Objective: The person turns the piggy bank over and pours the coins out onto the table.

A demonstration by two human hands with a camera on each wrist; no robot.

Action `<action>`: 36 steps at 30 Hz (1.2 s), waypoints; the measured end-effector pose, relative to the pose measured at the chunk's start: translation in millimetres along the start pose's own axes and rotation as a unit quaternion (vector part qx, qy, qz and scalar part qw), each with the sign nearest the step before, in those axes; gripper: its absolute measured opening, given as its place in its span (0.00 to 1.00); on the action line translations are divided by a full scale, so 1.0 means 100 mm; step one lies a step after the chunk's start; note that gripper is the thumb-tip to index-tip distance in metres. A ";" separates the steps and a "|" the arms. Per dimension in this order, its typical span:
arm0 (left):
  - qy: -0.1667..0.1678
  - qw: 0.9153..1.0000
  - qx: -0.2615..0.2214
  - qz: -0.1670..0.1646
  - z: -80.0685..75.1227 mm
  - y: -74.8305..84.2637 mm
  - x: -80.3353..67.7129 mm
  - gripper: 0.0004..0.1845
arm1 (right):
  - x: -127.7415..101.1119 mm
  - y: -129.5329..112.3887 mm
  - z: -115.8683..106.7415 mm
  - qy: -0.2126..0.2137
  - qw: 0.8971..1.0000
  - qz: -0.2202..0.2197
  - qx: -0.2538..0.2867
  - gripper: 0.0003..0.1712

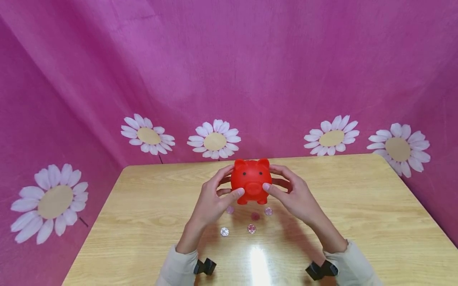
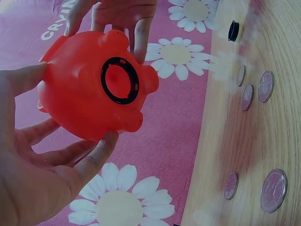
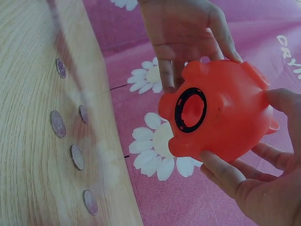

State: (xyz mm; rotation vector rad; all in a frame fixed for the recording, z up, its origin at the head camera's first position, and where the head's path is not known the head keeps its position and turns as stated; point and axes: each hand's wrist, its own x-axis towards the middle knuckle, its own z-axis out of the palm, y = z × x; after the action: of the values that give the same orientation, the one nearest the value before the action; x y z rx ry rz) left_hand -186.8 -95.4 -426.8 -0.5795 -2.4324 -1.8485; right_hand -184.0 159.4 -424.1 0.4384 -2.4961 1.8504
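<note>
A red piggy bank (image 1: pixel 252 176) is held up above the table, its snout facing the head camera. My left hand (image 1: pixel 214 200) grips one side, thumb on the front beside the snout. On the other side my right hand (image 1: pixel 298 198) holds it the same way. Both wrist views show the underside, where a black ring (image 2: pixel 120 80) surrounds an uncovered round hole between the stubby feet. Several coins (image 1: pixel 251 228) lie loose on the table beneath the bank, and they look silvery in the wrist views.
On the wooden tabletop (image 1: pixel 150 222), a small round black cap (image 2: pixel 233 31) lies beyond the coins in the left wrist view. Pink cloth (image 1: pixel 268 79) with large white daisies hangs behind and beside the table. Black straps (image 1: pixel 205 266) sit at the wrists.
</note>
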 end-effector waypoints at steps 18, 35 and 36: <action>0.005 0.999 -0.009 0.035 0.00 0.05 0.05 0.38 | 0.04 -0.07 -0.07 -0.011 1.000 -0.008 0.017 0.33; 0.019 0.951 -0.068 0.300 -0.03 0.13 -0.02 0.37 | -0.10 -0.17 -0.04 0.014 0.947 -0.286 0.144 0.42; 0.018 0.955 -0.068 0.289 -0.04 0.12 -0.02 0.37 | -0.08 -0.15 -0.04 0.012 0.950 -0.276 0.142 0.42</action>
State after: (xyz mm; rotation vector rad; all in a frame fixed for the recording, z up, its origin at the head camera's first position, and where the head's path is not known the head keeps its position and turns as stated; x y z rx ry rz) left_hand -182.3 -96.5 -415.2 -1.1088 -1.8344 -1.7426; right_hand -173.5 160.9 -410.1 0.9901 -1.8149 1.9339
